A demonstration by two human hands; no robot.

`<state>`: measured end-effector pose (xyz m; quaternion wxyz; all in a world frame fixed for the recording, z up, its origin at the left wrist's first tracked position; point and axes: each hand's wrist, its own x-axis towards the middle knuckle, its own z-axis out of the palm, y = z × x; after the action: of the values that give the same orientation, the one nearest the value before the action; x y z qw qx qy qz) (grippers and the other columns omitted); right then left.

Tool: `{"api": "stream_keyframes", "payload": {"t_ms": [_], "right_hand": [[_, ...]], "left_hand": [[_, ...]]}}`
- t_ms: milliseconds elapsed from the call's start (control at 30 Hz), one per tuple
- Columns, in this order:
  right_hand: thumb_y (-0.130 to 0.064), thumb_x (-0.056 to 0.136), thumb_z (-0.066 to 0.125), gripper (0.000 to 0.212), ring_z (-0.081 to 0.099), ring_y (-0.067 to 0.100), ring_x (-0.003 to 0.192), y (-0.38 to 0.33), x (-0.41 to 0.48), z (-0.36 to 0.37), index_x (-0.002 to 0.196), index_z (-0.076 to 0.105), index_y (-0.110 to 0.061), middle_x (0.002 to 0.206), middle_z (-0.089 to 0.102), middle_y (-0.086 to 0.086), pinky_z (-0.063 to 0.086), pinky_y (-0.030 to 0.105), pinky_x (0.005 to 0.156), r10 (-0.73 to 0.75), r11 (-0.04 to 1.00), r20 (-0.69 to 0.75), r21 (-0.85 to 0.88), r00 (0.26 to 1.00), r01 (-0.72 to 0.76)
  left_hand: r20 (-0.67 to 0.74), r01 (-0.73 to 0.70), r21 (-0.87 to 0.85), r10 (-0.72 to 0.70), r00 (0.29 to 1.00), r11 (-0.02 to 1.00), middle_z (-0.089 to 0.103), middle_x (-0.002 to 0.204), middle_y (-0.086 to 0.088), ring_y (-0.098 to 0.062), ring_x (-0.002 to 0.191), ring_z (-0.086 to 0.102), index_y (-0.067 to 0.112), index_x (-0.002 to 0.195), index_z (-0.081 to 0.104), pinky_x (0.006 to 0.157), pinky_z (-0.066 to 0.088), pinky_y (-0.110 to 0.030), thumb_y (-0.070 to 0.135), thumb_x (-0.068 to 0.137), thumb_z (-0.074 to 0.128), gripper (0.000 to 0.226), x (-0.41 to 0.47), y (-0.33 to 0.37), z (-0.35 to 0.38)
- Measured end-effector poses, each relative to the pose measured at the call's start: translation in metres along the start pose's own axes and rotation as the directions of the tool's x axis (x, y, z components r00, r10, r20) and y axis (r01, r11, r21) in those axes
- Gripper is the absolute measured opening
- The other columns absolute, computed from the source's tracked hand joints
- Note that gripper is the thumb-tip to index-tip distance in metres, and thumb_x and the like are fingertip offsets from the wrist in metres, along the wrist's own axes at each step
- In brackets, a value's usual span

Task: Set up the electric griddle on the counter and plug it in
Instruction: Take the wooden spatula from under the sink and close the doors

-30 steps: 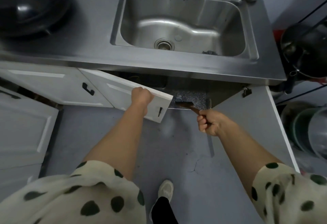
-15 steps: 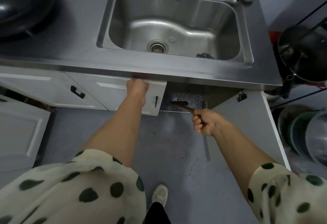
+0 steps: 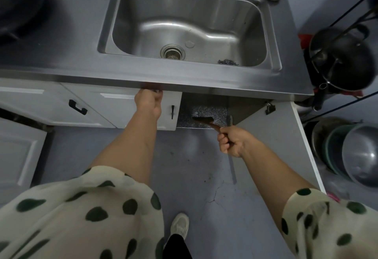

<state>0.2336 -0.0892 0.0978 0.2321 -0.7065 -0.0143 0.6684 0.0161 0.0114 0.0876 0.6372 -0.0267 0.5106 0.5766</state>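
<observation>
No electric griddle shows plainly. My left hand grips the top edge of the white left cabinet door below the sink, right under the steel counter lip; its fingertips are hidden there. That door lies almost flush with the cabinet front. My right hand is fisted round a brown handle that runs into the open cabinet. The handle ends in a dark flat piece over the speckled cabinet floor. What that piece belongs to I cannot tell.
The right cabinet door stands wide open toward me. The steel sink holds a scouring pad. A black wok sits far left, a black pot on a rack at right, metal bowls below it. Another door hangs open lower left.
My left hand has swung the left cabinet door from half open to nearly shut. My right hand has kept hold of the brown handle in much the same place.
</observation>
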Motion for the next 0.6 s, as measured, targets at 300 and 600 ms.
{"api": "stream_keyframes", "payload": {"t_ms": [300,600], "right_hand": [[-0.015,0.101,0.035,0.024,0.029,0.004,0.025,0.01,-0.024,0.004,0.078,0.041,-0.014,0.059,0.035,-0.002,0.022,0.011,0.029,-0.013,1.0,0.01,0.027,1.0,0.013],[-0.02,0.101,0.035,0.031,0.028,0.004,0.026,0.037,-0.089,-0.008,0.072,0.041,-0.014,0.037,0.038,-0.004,0.021,0.013,0.027,-0.04,0.997,0.081,0.067,0.996,0.035]], "left_hand": [[-0.07,0.098,0.364,-0.078,0.995,0.926,0.05,0.08,-0.01,-0.018,0.072,0.051,-0.002,0.084,0.056,0.085,0.052,-0.029,-0.021,0.083,0.043,0.024,-0.023,0.005,-0.003],[-0.026,0.176,0.543,-0.193,0.981,0.821,0.056,0.123,-0.023,-0.025,0.102,0.056,-0.006,0.129,0.049,0.095,0.051,-0.029,-0.011,0.09,0.046,0.039,-0.088,-0.021,-0.017]]}}
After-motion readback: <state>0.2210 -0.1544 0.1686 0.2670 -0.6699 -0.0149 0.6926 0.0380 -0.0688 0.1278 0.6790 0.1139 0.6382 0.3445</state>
